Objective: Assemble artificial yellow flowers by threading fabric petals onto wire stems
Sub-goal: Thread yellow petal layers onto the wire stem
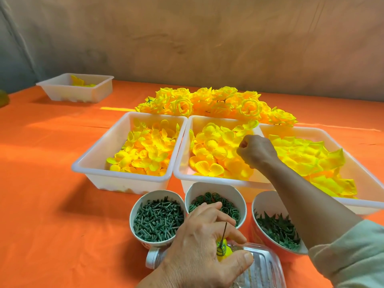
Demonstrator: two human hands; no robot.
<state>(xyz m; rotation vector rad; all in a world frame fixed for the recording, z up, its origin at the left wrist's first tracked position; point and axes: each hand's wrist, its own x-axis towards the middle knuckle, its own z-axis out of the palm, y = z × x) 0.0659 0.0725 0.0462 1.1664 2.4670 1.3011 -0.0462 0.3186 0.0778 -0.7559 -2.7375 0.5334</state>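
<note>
Meanwhile left hand [199, 252] around wire stem [224, 231].

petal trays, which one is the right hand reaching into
The middle tray of the three side by side. The right hand is down among its petals; the left tray and right tray have no hand in them.
</note>
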